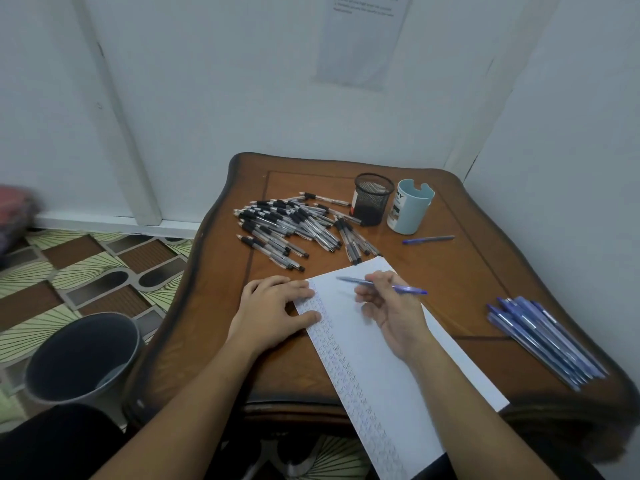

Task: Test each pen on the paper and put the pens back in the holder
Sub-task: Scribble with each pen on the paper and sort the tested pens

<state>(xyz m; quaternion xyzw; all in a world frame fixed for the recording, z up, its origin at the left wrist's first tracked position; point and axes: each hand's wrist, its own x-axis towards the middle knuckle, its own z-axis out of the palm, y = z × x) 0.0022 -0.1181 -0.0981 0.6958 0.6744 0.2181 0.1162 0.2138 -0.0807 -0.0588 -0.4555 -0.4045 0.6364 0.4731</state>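
Note:
A white sheet of paper (388,368) lies slanted on the wooden table, its left margin filled with small scribbles. My left hand (273,306) lies flat on the sheet's upper left corner, fingers spread. Over the top of the sheet, my right hand (391,306) grips a blue pen (408,289) held nearly level, tip pointing left. A black mesh holder (372,199) and a pale blue cup holder (408,207) stand at the back. A pile of black pens (291,226) lies left of the holders. Several blue pens (543,337) lie at the right edge.
One loose blue pen (427,239) lies in front of the pale blue cup. The wooden table (467,271) sits in a wall corner. A dark bin (81,358) stands on the patterned floor at the left, beside the table.

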